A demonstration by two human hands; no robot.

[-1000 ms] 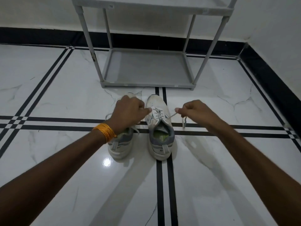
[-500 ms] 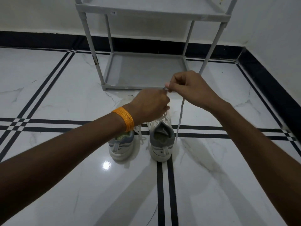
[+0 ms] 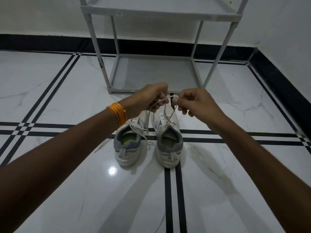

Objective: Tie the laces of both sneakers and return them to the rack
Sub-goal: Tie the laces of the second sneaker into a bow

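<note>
Two white and grey sneakers stand side by side on the floor, heels toward me. The right sneaker [image 3: 169, 145] has its white laces [image 3: 170, 116] pulled up and crossed above the tongue. My left hand [image 3: 149, 98] and my right hand [image 3: 195, 101] each pinch a lace end, close together above the shoe's toe. The left sneaker [image 3: 127, 147] has loose laces trailing over its side onto the floor. An orange bangle sits on my left wrist.
A grey shoe rack [image 3: 156, 73] stands just beyond the sneakers against the white wall, its bottom shelf bare and an upper shelf above. The floor is glossy white marble with black stripes. A black skirting runs along the walls; a corner lies at right.
My hands, spread apart low beside the right sneaker a second ago, rose with the laces and met; now they hold the crossed laces slightly lower and a little apart.
</note>
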